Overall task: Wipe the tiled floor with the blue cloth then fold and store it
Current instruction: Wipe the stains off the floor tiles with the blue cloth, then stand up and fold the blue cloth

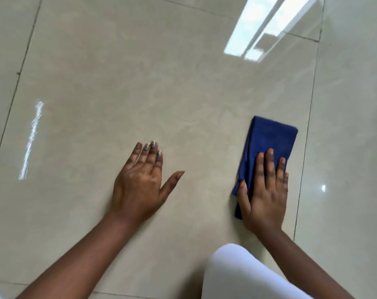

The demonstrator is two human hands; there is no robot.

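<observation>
A folded blue cloth (269,139) lies flat on the glossy beige tiled floor (161,83), at the right of the middle tile. My right hand (264,190) presses palm-down on the cloth's near half, fingers spread over it and thumb at its left edge. My left hand (140,182) rests flat on the bare tile to the left, fingers apart, holding nothing. The near end of the cloth is hidden under my right palm.
Dark grout lines (304,165) run just right of the cloth and far left. A bright window reflection (258,29) glares at the top right. My knee in white fabric (243,275) is at the bottom, near my right forearm.
</observation>
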